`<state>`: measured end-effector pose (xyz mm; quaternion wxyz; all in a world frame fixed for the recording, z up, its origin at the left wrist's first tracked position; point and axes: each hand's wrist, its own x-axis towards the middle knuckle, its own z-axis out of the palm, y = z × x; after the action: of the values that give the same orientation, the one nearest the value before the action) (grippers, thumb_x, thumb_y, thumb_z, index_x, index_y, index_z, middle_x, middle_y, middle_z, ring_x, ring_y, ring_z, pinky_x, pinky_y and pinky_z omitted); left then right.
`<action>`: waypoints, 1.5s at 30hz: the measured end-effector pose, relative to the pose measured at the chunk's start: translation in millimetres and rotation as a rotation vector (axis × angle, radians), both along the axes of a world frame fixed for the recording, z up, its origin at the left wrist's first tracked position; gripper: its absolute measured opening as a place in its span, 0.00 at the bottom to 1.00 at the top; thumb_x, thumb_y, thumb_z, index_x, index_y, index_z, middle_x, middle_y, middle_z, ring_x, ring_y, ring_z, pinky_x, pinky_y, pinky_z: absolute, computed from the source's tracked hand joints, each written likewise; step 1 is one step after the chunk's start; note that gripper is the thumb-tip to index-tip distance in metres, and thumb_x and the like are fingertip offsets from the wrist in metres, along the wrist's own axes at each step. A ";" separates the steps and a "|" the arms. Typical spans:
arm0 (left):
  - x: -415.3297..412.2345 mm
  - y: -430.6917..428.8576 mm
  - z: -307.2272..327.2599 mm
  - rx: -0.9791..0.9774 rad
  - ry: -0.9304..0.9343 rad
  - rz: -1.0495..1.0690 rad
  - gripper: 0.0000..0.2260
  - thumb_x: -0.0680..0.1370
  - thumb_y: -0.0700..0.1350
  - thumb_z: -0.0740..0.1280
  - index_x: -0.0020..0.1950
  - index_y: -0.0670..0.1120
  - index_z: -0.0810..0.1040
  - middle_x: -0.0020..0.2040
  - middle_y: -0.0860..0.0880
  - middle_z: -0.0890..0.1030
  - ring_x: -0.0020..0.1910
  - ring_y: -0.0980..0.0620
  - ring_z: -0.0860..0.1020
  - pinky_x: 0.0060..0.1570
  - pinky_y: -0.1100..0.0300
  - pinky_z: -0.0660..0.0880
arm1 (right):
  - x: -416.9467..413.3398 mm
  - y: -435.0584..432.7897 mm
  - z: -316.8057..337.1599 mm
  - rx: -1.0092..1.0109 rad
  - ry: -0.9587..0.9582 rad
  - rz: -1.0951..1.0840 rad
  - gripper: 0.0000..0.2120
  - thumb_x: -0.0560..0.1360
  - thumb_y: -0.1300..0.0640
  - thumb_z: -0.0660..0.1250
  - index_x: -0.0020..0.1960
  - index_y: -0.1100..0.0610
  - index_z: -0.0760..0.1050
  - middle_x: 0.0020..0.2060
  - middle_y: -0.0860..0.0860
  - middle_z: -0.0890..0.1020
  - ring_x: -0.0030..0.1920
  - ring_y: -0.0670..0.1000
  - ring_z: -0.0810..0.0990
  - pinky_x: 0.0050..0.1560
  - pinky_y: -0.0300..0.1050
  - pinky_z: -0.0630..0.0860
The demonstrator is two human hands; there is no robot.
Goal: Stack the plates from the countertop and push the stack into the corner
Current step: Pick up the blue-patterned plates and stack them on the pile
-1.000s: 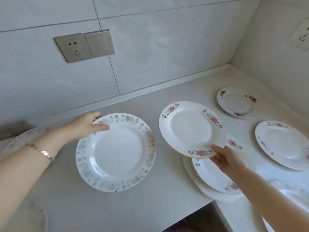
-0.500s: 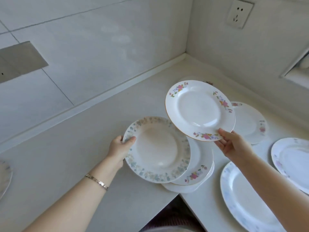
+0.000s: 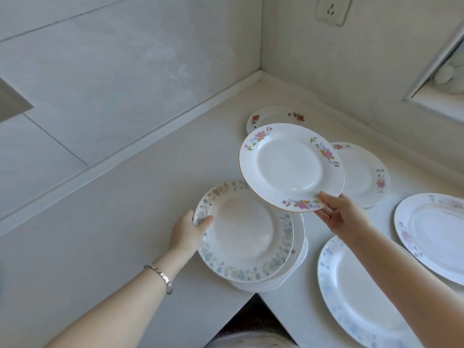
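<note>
Right hand holds round white china plate w/ pink flower sprays & gold edge in air, tilted: thumb on near rim, fingers under. Left hand pinches left rim of white plate w/ blue-grey leaf border, atop uneven stack at table inner edge. Corner well apart; small orange-flower plate near it.

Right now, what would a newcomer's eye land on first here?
A pink-flower plate, held tilted in the right hand, hangs mid-frame above the counter. Below it, the left hand grips a blue-rimmed plate over a small stack near the counter's front edge. Loose plates lie to the right.
</note>
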<state>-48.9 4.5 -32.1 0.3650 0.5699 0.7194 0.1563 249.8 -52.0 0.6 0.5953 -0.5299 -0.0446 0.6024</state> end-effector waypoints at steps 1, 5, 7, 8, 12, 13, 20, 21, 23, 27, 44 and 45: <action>0.7 -0.7 1.0 -0.011 0.082 -0.051 0.16 0.75 0.53 0.66 0.45 0.39 0.73 0.40 0.45 0.78 0.41 0.43 0.76 0.39 0.58 0.68 | 0.2 0.6 0.0 0.006 0.000 -0.001 0.08 0.74 0.69 0.61 0.45 0.59 0.76 0.31 0.50 0.85 0.31 0.47 0.85 0.30 0.36 0.79; 7.8 -0.8 -4.2 -0.068 0.277 -0.164 0.18 0.77 0.57 0.60 0.50 0.42 0.72 0.48 0.44 0.79 0.50 0.42 0.78 0.41 0.58 0.68 | -1.4 2.1 -1.3 0.016 0.013 -0.020 0.08 0.74 0.69 0.62 0.46 0.59 0.76 0.31 0.50 0.86 0.31 0.47 0.85 0.30 0.37 0.79; 12.1 1.7 -6.2 -0.062 0.390 -0.223 0.21 0.77 0.58 0.58 0.55 0.41 0.72 0.53 0.42 0.80 0.53 0.41 0.79 0.43 0.56 0.70 | -2.5 1.1 -1.8 0.019 0.017 -0.025 0.08 0.74 0.69 0.61 0.46 0.59 0.76 0.32 0.50 0.86 0.32 0.47 0.85 0.30 0.37 0.79; 13.4 3.2 -6.2 -0.060 0.437 -0.256 0.21 0.78 0.58 0.57 0.56 0.41 0.72 0.54 0.41 0.80 0.54 0.41 0.79 0.44 0.55 0.71 | -2.7 -0.2 -2.2 0.018 0.017 -0.025 0.08 0.74 0.69 0.61 0.46 0.59 0.76 0.32 0.50 0.86 0.32 0.47 0.85 0.30 0.37 0.80; 24.0 4.1 -12.3 -0.045 0.247 -0.185 0.14 0.80 0.47 0.56 0.60 0.39 0.70 0.58 0.35 0.75 0.57 0.37 0.74 0.52 0.53 0.70 | 1.4 -8.0 -7.6 0.012 0.018 -0.035 0.08 0.74 0.69 0.61 0.46 0.59 0.76 0.33 0.50 0.86 0.32 0.47 0.85 0.31 0.37 0.80; 28.0 0.9 -15.2 -0.049 0.114 -0.119 0.16 0.79 0.43 0.57 0.65 0.39 0.69 0.62 0.34 0.73 0.61 0.37 0.72 0.58 0.53 0.69 | 2.9 -9.7 -9.5 0.003 0.015 -0.038 0.08 0.74 0.69 0.62 0.46 0.59 0.76 0.33 0.50 0.86 0.32 0.47 0.85 0.31 0.37 0.80; 34.2 -26.6 -20.7 -0.097 -0.390 0.098 0.27 0.80 0.38 0.57 0.77 0.48 0.52 0.77 0.49 0.59 0.75 0.51 0.60 0.74 0.55 0.59 | 10.9 -19.0 -18.0 -0.050 -0.050 -0.043 0.08 0.74 0.69 0.62 0.47 0.59 0.76 0.32 0.51 0.86 0.32 0.47 0.85 0.31 0.36 0.80; 34.0 -24.5 -21.2 -0.106 -0.402 0.116 0.26 0.80 0.38 0.57 0.77 0.49 0.53 0.76 0.49 0.60 0.74 0.50 0.61 0.73 0.53 0.60 | 12.9 -21.5 -19.5 -0.048 -0.061 -0.033 0.08 0.74 0.69 0.61 0.48 0.59 0.76 0.33 0.51 0.86 0.32 0.47 0.85 0.31 0.36 0.80; 35.6 -20.8 -20.1 -0.129 -0.417 0.139 0.26 0.80 0.38 0.57 0.77 0.50 0.54 0.76 0.49 0.61 0.73 0.49 0.63 0.72 0.52 0.62 | 14.4 -28.1 -18.8 -0.033 -0.082 0.006 0.09 0.74 0.69 0.62 0.49 0.60 0.77 0.34 0.51 0.86 0.33 0.47 0.85 0.32 0.36 0.80; 36.5 -19.2 -19.2 -0.176 -0.443 0.166 0.26 0.80 0.39 0.57 0.76 0.53 0.55 0.75 0.50 0.62 0.72 0.47 0.65 0.70 0.47 0.65 | 9.8 -47.0 -20.2 -0.018 -0.199 0.138 0.33 0.46 0.53 0.82 0.50 0.60 0.79 0.37 0.54 0.86 0.35 0.51 0.85 0.36 0.42 0.82; 26.4 -17.0 -36.7 -0.251 -0.570 0.264 0.23 0.74 0.40 0.58 0.68 0.56 0.70 0.65 0.53 0.77 0.63 0.50 0.75 0.63 0.47 0.73 | -46.3 -56.0 -37.5 -0.379 -0.872 0.435 0.08 0.73 0.58 0.64 0.39 0.62 0.72 0.31 0.56 0.80 0.30 0.54 0.79 0.32 0.45 0.76; 23.6 -14.5 -47.2 -0.248 -0.580 0.264 0.23 0.74 0.42 0.56 0.68 0.57 0.70 0.66 0.52 0.76 0.64 0.49 0.75 0.64 0.46 0.73 | -48.9 -57.5 -39.0 -0.411 -0.984 0.467 0.13 0.74 0.54 0.64 0.35 0.60 0.70 0.29 0.54 0.77 0.29 0.53 0.76 0.31 0.43 0.72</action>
<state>-25.3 -9.9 -79.3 0.5977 0.3548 0.6667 0.2691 200.9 -109.5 -38.4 0.2410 -0.8282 -0.3137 0.3970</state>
